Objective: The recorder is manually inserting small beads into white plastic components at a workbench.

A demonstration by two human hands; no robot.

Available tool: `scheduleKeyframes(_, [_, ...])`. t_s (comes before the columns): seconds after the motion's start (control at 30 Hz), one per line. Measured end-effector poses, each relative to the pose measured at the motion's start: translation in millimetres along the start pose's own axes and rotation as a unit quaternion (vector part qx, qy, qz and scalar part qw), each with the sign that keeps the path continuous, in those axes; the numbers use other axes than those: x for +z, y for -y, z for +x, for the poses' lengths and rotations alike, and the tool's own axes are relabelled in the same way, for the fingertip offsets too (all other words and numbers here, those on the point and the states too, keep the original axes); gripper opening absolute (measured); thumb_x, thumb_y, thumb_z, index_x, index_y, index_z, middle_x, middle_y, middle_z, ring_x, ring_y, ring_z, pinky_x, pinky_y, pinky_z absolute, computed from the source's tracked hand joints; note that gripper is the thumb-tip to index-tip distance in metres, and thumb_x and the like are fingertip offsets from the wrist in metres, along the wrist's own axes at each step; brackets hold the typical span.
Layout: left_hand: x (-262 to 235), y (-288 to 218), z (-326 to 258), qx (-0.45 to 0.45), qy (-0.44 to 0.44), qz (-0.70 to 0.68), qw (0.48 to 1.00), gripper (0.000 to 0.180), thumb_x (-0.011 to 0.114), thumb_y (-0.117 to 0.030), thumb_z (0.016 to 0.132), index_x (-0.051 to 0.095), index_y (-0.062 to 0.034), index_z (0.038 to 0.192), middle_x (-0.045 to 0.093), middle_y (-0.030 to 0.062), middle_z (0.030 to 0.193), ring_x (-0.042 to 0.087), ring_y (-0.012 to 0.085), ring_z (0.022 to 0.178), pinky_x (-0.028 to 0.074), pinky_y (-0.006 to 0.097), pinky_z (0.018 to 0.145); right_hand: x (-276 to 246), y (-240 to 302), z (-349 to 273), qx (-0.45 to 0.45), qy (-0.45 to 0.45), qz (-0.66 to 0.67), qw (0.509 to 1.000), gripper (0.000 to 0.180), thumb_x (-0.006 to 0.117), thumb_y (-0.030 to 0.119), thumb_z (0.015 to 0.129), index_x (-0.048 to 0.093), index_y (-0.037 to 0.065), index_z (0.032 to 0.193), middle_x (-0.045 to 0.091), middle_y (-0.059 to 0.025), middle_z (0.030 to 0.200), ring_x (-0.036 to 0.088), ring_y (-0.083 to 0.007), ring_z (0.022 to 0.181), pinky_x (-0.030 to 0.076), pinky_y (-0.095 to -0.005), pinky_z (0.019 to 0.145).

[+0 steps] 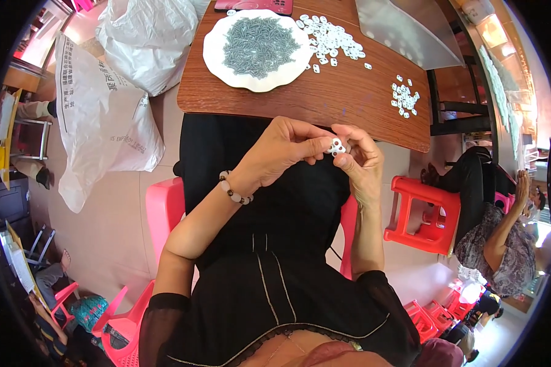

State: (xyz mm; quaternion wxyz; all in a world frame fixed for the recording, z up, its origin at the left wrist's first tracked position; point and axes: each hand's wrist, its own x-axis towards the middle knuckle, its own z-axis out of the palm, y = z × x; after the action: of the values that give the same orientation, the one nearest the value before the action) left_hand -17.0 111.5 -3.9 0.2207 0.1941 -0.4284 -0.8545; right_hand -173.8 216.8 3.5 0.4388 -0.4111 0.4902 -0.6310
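Over my lap, just in front of the table's near edge, both hands meet at a small white plastic piece with dark round holes. My left hand pinches it from the left between thumb and fingers. From the other side, my right hand grips it with thumb and fingertips. On the brown table, a white scalloped plate bears a heap of thin grey pieces, too small to tell if screws or springs. Beside it spreads a pile of small white plastic pieces; a smaller pile lies near the right edge.
A pink-red phone lies at the table's far edge, and a grey metal panel stands at the far right. Large white sacks fill the floor to the left. A red stool and a seated person are at the right.
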Motion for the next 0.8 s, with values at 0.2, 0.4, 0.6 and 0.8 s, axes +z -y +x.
scheduleKeyframes(0.2, [-1, 0, -1, -0.024, 0.005, -0.026, 0.999, 0.022, 0.073, -0.019, 0.085, 0.072, 0.0003, 0.096, 0.066, 0.0019, 0.075, 0.055, 0.0055, 0.065, 0.044, 0.019, 0.058, -5, -3, 1, -0.036, 0.042, -0.025, 0.998, 0.043, 0.078, 0.01, 0.078, 0.063, -0.004, 0.116, 0.058, -0.007, 0.106, 0.057, -0.0129, 0.094, 0.045, -0.0244, 0.084])
scheduleKeyframes(0.4, [-2, 3, -1, -0.024, 0.014, -0.033, 0.999, 0.022, 0.074, -0.019, 0.084, 0.072, 0.0005, 0.094, 0.066, 0.0017, 0.075, 0.055, 0.0058, 0.064, 0.044, 0.019, 0.057, 0, -2, 1, -0.043, 0.051, -0.03, 0.997, 0.047, 0.079, 0.016, 0.077, 0.063, -0.003, 0.118, 0.058, -0.0076, 0.108, 0.056, -0.014, 0.097, 0.044, -0.026, 0.085])
scheduleKeyframes(0.6, [-3, 2, -2, -0.039, 0.008, -0.048, 0.998, 0.023, 0.075, -0.02, 0.084, 0.072, 0.0001, 0.093, 0.066, 0.0015, 0.075, 0.056, 0.0058, 0.064, 0.046, 0.019, 0.058, 0, -6, 3, -0.058, 0.051, -0.052, 0.996, 0.046, 0.08, 0.018, 0.076, 0.066, -0.003, 0.114, 0.058, -0.0106, 0.113, 0.056, -0.0155, 0.099, 0.044, -0.0269, 0.086])
scheduleKeyframes(0.8, [-5, 7, -3, -0.057, 0.015, -0.067, 0.996, 0.025, 0.075, -0.025, 0.084, 0.072, -0.0016, 0.092, 0.067, 0.0022, 0.076, 0.058, 0.0056, 0.065, 0.048, 0.019, 0.059, 2, -8, 2, -0.063, 0.032, -0.059, 0.996, 0.044, 0.08, 0.023, 0.075, 0.068, -0.002, 0.109, 0.06, -0.0115, 0.111, 0.056, -0.0138, 0.093, 0.044, -0.0233, 0.074])
